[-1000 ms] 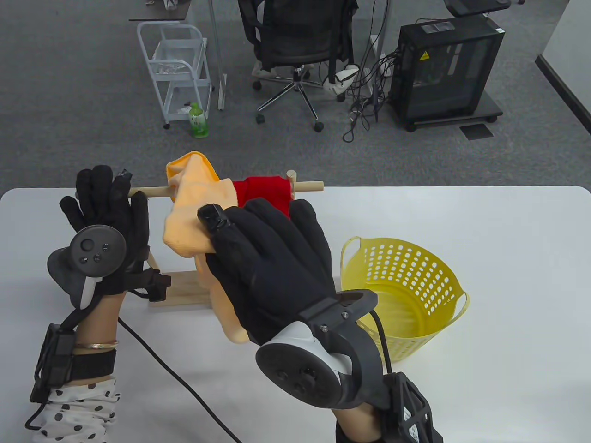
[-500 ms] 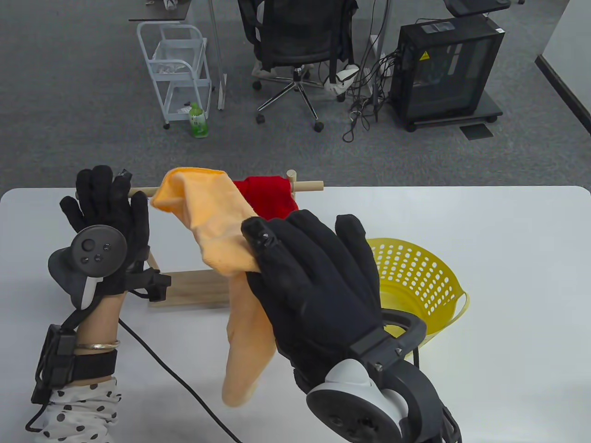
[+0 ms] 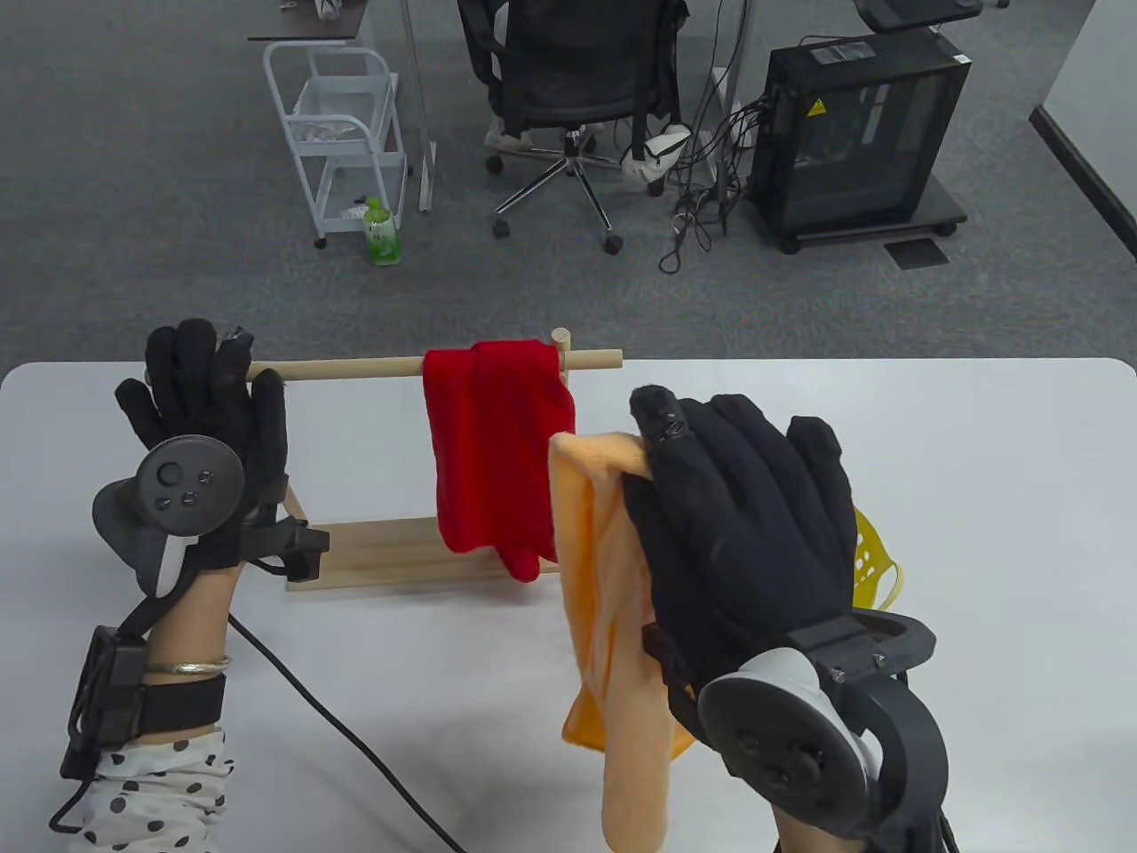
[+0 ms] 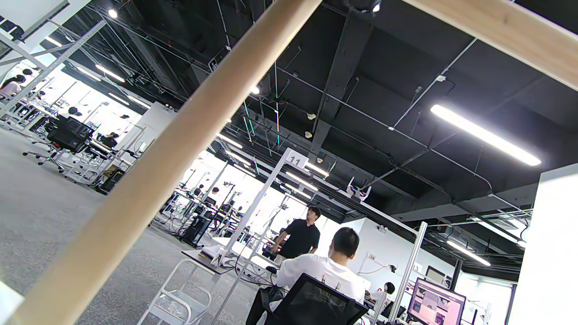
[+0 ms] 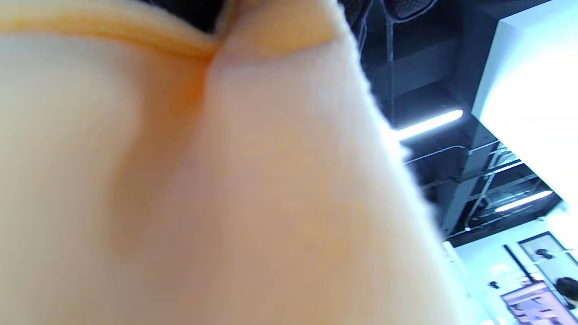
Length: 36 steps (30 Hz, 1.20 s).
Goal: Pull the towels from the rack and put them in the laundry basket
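Note:
An orange towel (image 3: 604, 622) hangs free from my right hand (image 3: 737, 515), which pinches its top edge between thumb and fingers, to the right of the rack. This towel fills the right wrist view (image 5: 226, 180). A red towel (image 3: 497, 453) is draped over the wooden rod (image 3: 355, 366) of the rack (image 3: 373, 551). My left hand (image 3: 195, 418) rests against the rod's left end with fairly straight fingers. The rod (image 4: 158, 171) crosses the left wrist view, where no fingers show. The yellow laundry basket (image 3: 875, 560) is mostly hidden behind my right hand.
The white table (image 3: 977, 533) carries a black cable (image 3: 355, 737) at the front left. Beyond the far edge, on the floor, stand an office chair (image 3: 577, 89), a white cart (image 3: 342, 133), a green bottle (image 3: 382, 233) and a computer case (image 3: 857, 133).
My right hand has pulled the orange towel off the rod and carried it right, in front of the basket. The red towel now shows fully. The left hand has stayed put.

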Available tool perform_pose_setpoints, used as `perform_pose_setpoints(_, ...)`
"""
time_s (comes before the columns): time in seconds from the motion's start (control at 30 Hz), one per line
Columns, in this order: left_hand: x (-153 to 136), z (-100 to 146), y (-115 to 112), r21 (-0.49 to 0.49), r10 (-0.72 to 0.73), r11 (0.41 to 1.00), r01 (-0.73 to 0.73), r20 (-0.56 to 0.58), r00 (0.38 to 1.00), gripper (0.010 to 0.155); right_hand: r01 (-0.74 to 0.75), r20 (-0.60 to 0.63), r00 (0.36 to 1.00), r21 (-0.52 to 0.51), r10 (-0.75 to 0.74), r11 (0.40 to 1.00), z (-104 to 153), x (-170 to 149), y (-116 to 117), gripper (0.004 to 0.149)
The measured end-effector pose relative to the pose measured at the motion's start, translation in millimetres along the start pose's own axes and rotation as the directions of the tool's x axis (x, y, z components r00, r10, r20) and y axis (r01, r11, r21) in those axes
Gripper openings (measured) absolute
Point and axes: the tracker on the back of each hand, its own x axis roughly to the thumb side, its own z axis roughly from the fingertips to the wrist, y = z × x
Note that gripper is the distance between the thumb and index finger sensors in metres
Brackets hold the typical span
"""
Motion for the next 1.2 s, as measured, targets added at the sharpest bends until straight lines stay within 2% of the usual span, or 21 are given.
perform_pose_setpoints(0.2, -0.2, 0.6, 0.2, 0.003, -0.002, 1.000, 0.002, 0.002, 1.000, 0.060, -0.138, -0.078, 0.988, -0.039, 0.134, 0.990, -11.1, -28.9, 4.8, 0.045)
perform_pose_setpoints(0.33, -0.3, 1.4, 0.3, 0.005, -0.002, 1.000, 0.002, 0.004, 1.000, 0.060, -0.138, -0.175, 0.977, -0.087, 0.121, 0.987, -25.5, -49.3, 3.5, 0.045)
perform_pose_setpoints(0.5, -0.3, 3.5, 0.7, 0.009, -0.003, 1.000, 0.003, 0.008, 1.000, 0.060, -0.208, -0.220, 0.959, -0.107, 0.181, 0.972, -35.7, -67.4, 8.0, 0.045)
perform_pose_setpoints(0.8, -0.8, 4.4, 0.5, 0.012, 0.002, 1.000, -0.003, 0.013, 1.000, 0.060, -0.323, -0.238, 0.920, -0.007, 0.312, 0.946, -30.6, -93.1, 34.1, 0.045)
perform_pose_setpoints(1.2, -1.0, 4.8, 0.3, 0.014, 0.007, 1.000, -0.007, 0.015, 1.000, 0.060, -0.370, -0.273, 0.878, 0.136, 0.394, 0.919, -13.4, -124.8, 60.8, 0.045)
